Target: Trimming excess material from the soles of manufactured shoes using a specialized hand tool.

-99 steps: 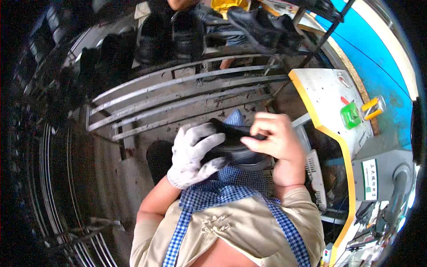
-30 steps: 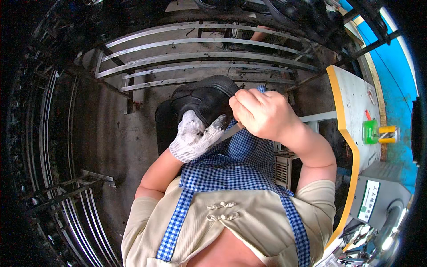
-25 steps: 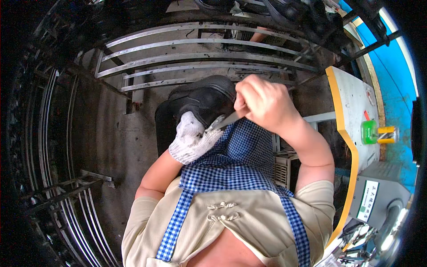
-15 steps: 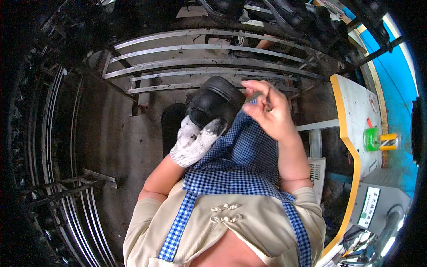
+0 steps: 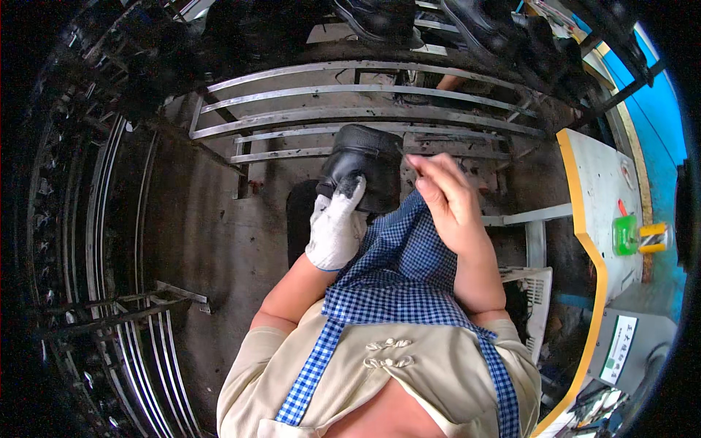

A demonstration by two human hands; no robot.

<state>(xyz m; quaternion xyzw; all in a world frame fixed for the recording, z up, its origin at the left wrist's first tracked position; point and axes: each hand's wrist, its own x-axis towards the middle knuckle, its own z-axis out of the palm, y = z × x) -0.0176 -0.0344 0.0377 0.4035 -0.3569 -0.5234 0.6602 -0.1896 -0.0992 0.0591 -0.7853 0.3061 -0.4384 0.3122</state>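
Note:
In my left hand [image 5: 336,230], covered by a white knit glove with blackened fingertips, is a black leather shoe [image 5: 371,175]. The gloved thumb presses on its upper, and the remaining fingers pass out of sight behind it. My bare right hand [image 5: 451,201] is at the shoe's right side, thumb and fingers drawn together close to the leather. Whatever sits between those fingertips is too small and blurred to name. Below both hands, a blue checked apron [image 5: 398,303] drapes over my lap.
Metal rail racks [image 5: 365,115] stand ahead, with dark shoes [image 5: 376,20] above them. More rails [image 5: 142,350] run along the left. On the right are a yellow-edged white table [image 5: 602,182], a green container [image 5: 625,235], a yellow-and-black can [image 5: 653,238], a grey machine [image 5: 629,347] and a white plastic basket [image 5: 539,306].
The shoe has turned in my left hand, and the gloved thumb now lies across its upper. My right hand has tipped its fingers downward and closed them beside the shoe. The whole view has shifted slightly.

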